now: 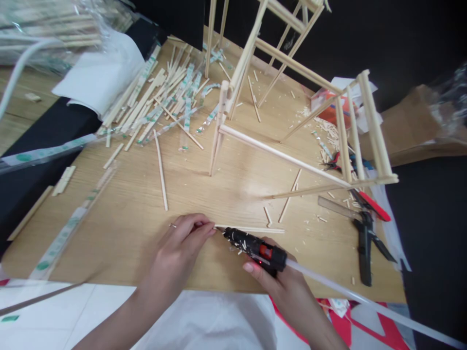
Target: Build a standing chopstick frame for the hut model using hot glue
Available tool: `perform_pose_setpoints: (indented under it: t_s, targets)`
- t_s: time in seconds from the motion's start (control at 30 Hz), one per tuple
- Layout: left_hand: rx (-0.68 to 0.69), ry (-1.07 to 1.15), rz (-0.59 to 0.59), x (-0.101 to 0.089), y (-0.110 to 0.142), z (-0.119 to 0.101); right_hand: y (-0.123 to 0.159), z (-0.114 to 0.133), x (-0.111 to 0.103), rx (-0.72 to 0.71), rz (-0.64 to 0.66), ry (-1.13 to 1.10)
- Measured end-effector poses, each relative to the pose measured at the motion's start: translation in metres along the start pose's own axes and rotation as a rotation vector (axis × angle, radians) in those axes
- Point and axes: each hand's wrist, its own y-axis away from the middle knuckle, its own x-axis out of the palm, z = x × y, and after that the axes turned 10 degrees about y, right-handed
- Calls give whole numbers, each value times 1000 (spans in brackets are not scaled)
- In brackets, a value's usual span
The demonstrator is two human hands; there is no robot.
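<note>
My right hand (288, 287) is wrapped round a black hot glue gun (251, 245), with wood bits stuck to its front and a small red light showing. A long translucent glue stick (350, 291) trails from its back end. My left hand (184, 245), a ring on one finger, pinches the left end of a thin wooden stick (255, 229) low over the table. The gun's nozzle points at that end, close to my fingertips; whether it touches the wood I cannot tell. Beyond my hands stands a frame of glued wooden sticks (284, 153).
Loose sticks and clear wrappers (164, 92) are heaped at the back left. At the right lie black cutters (365, 243), a red-handled tool (375, 206) and wood scraps. A cardboard box (408, 126) stands beyond the right edge. One stick (160, 170) lies alone left of the frame.
</note>
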Motion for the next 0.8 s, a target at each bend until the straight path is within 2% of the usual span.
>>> perform_pose_setpoints:
  t_s: [0.57, 0.8]
  targets:
    - [9, -9, 54, -1, 3, 1, -2, 0, -3, -34, -4, 19]
    - [14, -30, 14, -1, 0, -3, -3, -2, -3, -32, 11, 7]
